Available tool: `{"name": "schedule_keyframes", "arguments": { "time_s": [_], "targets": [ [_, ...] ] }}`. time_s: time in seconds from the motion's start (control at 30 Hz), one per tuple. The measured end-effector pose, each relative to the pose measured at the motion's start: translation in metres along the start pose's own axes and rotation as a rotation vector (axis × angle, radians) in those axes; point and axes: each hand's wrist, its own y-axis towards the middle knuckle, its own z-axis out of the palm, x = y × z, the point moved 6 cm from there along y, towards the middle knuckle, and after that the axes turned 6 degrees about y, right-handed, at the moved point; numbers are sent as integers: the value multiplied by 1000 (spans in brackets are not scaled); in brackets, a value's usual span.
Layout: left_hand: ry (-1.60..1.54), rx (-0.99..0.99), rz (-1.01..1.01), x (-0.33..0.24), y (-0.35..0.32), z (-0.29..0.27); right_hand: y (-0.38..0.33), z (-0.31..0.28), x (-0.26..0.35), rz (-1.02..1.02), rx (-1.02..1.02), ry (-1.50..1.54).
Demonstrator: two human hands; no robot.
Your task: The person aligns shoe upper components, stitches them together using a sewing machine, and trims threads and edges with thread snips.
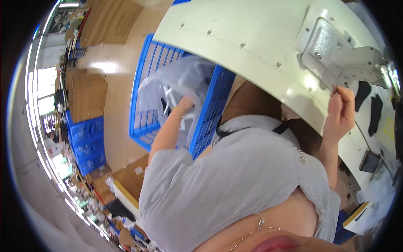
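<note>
My left hand (187, 103) reaches down into a blue plastic basket (204, 122) on my left. It is among a clear plastic bag (157, 84) lining the basket, with white and black pieces inside; its fingers are largely hidden there. Beside the sewing machine (331, 54), at the right end of the white table (235, 25), I hold up my right hand (342, 113). Its fingers are curled together near the machine's bed, and whatever they pinch, if anything, is too small to make out.
Black cut pieces (375, 113) lie on the table right of my right hand, with a dark flat object (369, 161) nearer. Cardboard boxes (87, 95) and stacked blue crates (87, 143) stand on the floor at left. An open carton (132, 176) sits behind my left arm.
</note>
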Motion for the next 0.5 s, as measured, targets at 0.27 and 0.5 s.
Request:
{"name": "schedule_keyframes", "arguments": {
  "time_s": [0.27, 0.5],
  "targets": [
    [-422, -71, 525, -295, 45, -332, -3, -3, -4, 143, 9, -193],
    [576, -1297, 1031, -456, 174, -358, 4, 17, 23, 98, 139, -205]
  ]
}}
